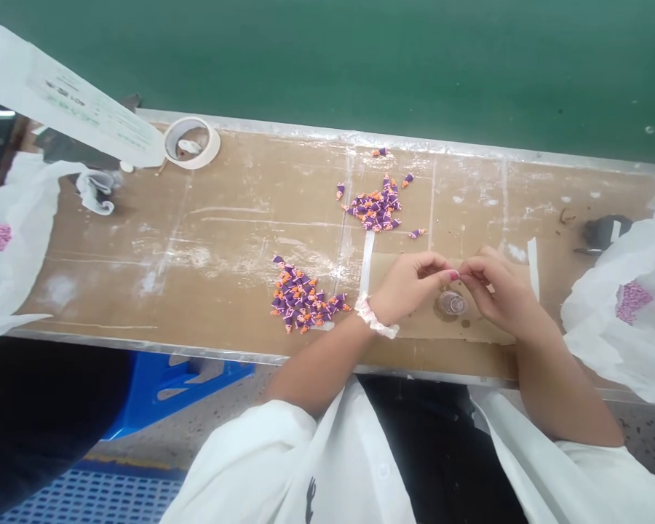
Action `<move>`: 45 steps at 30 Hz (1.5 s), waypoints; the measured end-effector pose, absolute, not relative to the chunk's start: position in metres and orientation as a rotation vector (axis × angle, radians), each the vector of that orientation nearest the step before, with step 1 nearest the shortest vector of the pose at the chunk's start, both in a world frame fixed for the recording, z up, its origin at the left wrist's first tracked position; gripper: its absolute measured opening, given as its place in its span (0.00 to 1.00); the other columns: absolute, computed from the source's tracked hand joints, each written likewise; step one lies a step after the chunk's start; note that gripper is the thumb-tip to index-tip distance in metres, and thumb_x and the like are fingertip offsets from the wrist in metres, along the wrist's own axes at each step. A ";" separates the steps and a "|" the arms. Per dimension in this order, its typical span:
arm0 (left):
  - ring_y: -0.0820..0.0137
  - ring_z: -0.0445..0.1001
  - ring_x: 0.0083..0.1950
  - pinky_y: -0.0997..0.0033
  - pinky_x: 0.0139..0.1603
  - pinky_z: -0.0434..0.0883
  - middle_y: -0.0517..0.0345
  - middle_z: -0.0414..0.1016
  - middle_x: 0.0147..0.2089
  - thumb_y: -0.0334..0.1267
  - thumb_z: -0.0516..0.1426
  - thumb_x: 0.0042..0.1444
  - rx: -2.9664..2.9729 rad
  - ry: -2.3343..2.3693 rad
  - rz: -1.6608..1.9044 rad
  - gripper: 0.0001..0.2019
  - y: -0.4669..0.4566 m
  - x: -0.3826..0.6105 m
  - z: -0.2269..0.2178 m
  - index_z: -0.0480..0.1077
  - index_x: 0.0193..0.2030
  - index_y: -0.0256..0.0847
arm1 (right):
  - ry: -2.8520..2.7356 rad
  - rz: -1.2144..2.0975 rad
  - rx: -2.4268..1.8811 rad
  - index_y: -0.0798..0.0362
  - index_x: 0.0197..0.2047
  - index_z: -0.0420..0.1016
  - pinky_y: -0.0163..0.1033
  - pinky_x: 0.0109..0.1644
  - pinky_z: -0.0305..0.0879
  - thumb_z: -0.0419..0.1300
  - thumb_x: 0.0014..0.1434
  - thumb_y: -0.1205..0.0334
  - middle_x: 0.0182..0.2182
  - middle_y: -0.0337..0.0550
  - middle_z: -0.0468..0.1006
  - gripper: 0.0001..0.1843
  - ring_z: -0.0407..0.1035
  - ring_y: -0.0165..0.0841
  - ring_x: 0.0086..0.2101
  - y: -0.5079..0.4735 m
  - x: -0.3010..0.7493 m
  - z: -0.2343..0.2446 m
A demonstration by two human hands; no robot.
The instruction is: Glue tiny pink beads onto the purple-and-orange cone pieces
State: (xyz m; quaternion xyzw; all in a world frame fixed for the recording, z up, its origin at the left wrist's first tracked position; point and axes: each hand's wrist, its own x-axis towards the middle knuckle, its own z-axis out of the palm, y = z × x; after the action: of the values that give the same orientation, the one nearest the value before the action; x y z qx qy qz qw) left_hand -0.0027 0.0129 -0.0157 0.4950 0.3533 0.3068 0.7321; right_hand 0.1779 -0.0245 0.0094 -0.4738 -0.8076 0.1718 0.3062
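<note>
My left hand (419, 279) and my right hand (494, 285) meet fingertip to fingertip above a sheet of brown card (409, 326). Both are closed in a pinch, and whatever lies between the fingertips is too small or hidden to make out. Just below them a small clear round container (452, 303) stands on the card. Left of my left wrist, which wears a white scrunchie (375, 317), lies a pile of small purple and orange figures (301, 297). A second pile of these figures (375, 208) lies farther back, with a few strays around it.
A roll of white tape (212, 149) lies at the back left, beside a long white printed bag (87, 113). White plastic bags with pink bits stand at the left (25, 269) and right (594, 320). A dark object (605, 233) lies near the right bag. A blue stool (153, 397) stands below the table.
</note>
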 end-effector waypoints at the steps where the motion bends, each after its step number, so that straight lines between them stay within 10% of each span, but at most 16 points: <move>1: 0.73 0.73 0.34 0.70 0.40 0.72 0.57 0.77 0.32 0.49 0.65 0.51 1.090 0.774 0.674 0.16 0.013 -0.004 -0.013 0.73 0.33 0.35 | -2.130 0.447 -1.243 0.48 0.38 0.67 0.35 0.27 0.57 0.55 0.63 0.71 0.26 0.35 0.65 0.07 0.61 0.29 0.24 -0.025 0.178 0.011; 33: 0.68 0.70 0.38 0.66 0.44 0.68 0.52 0.74 0.35 0.42 0.47 0.68 2.115 0.748 1.011 0.14 0.004 -0.001 -0.008 0.68 0.35 0.41 | -1.712 0.773 -1.160 0.47 0.34 0.66 0.37 0.30 0.66 0.60 0.53 0.77 0.29 0.37 0.73 0.14 0.68 0.30 0.28 -0.039 0.175 0.025; 45: 0.61 0.69 0.41 0.62 0.43 0.68 0.51 0.73 0.38 0.35 0.54 0.64 2.457 1.641 0.097 0.05 -0.031 -0.102 0.005 0.70 0.37 0.39 | -2.120 0.338 -1.436 0.45 0.32 0.62 0.38 0.24 0.57 0.58 0.58 0.68 0.32 0.40 0.75 0.10 0.67 0.32 0.25 -0.050 0.185 0.023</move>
State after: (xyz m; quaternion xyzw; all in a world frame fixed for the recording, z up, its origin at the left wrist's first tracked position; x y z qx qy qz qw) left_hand -0.1022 -0.0308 0.0051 0.8275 0.5528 0.0327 0.0923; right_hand 0.1847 -0.0503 0.0235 -0.5346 -0.7889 0.1259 0.2758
